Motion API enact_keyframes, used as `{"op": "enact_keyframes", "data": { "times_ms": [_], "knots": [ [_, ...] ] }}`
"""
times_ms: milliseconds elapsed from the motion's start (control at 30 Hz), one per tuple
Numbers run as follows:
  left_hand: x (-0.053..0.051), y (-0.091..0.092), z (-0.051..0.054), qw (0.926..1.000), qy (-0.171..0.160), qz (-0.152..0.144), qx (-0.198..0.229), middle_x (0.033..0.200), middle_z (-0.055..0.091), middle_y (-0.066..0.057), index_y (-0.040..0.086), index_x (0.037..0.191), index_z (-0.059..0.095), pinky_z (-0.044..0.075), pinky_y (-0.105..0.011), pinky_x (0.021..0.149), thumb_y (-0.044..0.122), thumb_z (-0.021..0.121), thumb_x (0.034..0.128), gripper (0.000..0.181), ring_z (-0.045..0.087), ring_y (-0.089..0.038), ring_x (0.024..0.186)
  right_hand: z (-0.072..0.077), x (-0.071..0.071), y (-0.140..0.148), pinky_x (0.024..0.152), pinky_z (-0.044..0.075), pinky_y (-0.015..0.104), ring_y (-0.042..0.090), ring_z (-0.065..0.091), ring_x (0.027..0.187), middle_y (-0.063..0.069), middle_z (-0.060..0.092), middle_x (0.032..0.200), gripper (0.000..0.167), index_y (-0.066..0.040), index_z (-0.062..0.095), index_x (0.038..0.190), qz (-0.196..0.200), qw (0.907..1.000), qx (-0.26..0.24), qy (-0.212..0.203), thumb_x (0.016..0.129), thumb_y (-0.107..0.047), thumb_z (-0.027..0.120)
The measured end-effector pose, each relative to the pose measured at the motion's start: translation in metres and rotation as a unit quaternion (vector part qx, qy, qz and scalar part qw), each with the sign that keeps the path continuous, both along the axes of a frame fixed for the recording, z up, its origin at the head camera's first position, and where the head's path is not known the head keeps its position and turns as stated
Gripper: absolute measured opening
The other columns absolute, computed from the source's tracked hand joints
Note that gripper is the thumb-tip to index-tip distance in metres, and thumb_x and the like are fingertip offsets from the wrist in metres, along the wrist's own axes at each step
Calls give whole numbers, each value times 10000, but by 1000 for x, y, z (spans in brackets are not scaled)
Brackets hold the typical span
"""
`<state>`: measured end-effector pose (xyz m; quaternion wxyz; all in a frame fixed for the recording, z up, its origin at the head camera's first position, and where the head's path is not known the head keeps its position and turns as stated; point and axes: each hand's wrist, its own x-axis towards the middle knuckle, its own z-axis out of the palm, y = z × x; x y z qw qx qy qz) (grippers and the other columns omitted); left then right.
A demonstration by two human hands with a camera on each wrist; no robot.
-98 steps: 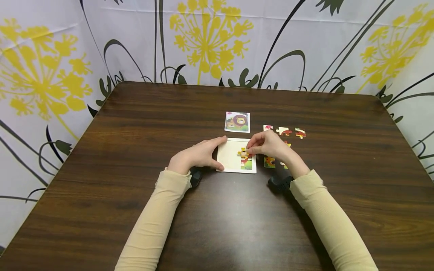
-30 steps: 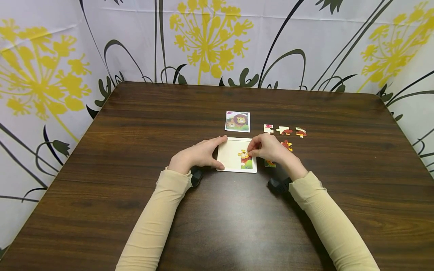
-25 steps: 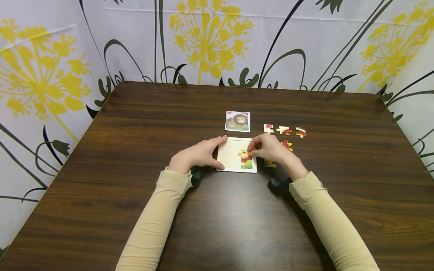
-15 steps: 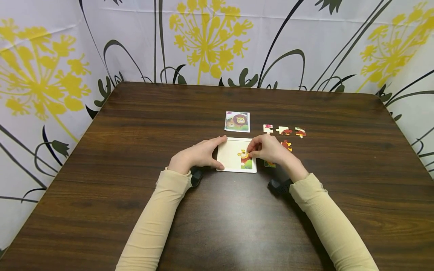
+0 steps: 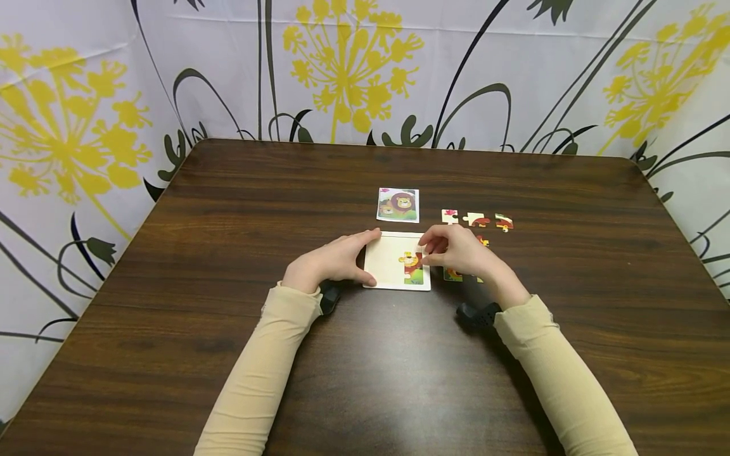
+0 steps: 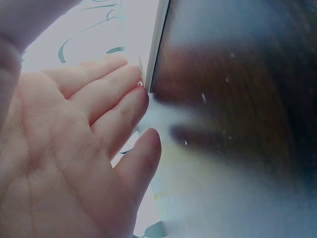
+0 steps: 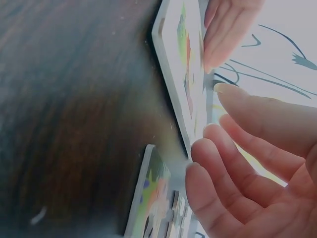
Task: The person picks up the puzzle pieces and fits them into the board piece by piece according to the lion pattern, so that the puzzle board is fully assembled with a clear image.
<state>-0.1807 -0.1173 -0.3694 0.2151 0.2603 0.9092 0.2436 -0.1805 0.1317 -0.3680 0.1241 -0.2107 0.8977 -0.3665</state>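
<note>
A cream puzzle board (image 5: 383, 259) lies on the table, with several joined pieces (image 5: 413, 269) along its right part. My left hand (image 5: 331, 261) spans the board's left side in the head view, thumb at the near corner and fingertips at the far one; the left wrist view shows the fingers (image 6: 116, 106) fairly straight beside its edge. At the board's right edge is my right hand (image 5: 459, 250). Its thumb and fingers (image 7: 210, 186) stand apart in the right wrist view, with nothing visible between them. It partly hides loose pieces behind it.
Beyond the board lies a lion picture card (image 5: 398, 205). Loose pieces lie to the right, among them a pink-flower piece (image 5: 450, 216), a red-and-cream piece (image 5: 476, 220), another (image 5: 504, 222) and a green-orange one (image 5: 453, 275). A patterned cloth (image 5: 353, 69) hangs behind the table.
My right hand has drawn back slightly to the right, uncovering more of the pieces on the board's right side. The lion-face piece sits lower than 3.3 s ago, against the pieces below. My left hand stays put.
</note>
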Motion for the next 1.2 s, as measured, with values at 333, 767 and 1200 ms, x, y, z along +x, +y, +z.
{"op": "enact_keyframes", "data": {
  "times_ms": [333,767,1200],
  "knots": [
    [1,-1,1,10000,11,-28,17,1536,272,-154,17,1482,237,238,-397,1162,223,786,761,929,277,-285,1414,2,5,16,677,482,264,195,589,790,153,651,938,288,15,645,1035,-47,10000,4,-46,774,-54,744],
    [-1,0,1,10000,37,-63,23,1531,279,-165,6,1479,235,240,-399,1161,227,784,764,928,282,-290,1411,9,13,60,690,495,254,244,630,884,165,660,1019,330,1,639,1084,-493,9987,144,-48,793,-112,745],
    [2,0,3,9998,-23,-33,184,1518,311,-152,12,1473,254,265,-382,1150,210,788,757,916,327,-263,1387,10,9,119,745,452,217,38,600,852,196,635,1121,425,-8,600,1183,-1152,9926,387,-48,830,-212,720]
  ]
}}
